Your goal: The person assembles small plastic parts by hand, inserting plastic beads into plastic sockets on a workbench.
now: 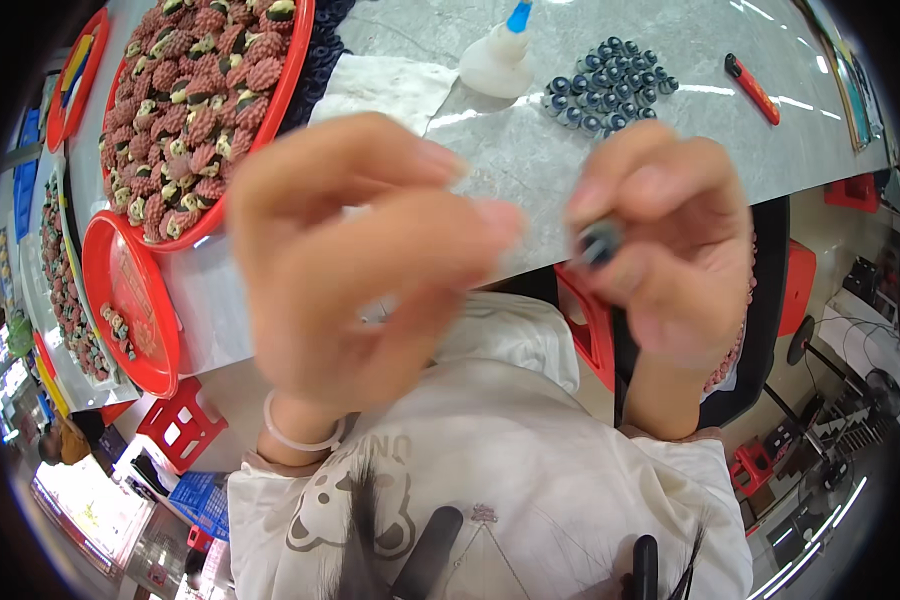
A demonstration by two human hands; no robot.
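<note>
Little dark piece is sitting in a pinch between the thumb and first finger of the right hand. Its dark round end is showing, but it is looking too blurry for me to tell which way its long side is pointing.

It is resting at the left edge of the right hand, so it is facing across to the left hand. That hand is hanging in the air with bent fingers, and their tips are pointing right, toward the piece. A gap is lying between them, so the two are not touching. The right hand is the nearer one, since it is doing the holding. The left hand is blurring, and I cannot tell if it is holding anything.

Past the right hand, a bunch of small pieces with dark round tops is standing on the gray table. A white bottle with a blue tip is standing just left of them, and a red cutter is lying off to the right. Past the left hand, a white cloth is lying flat.
</note>
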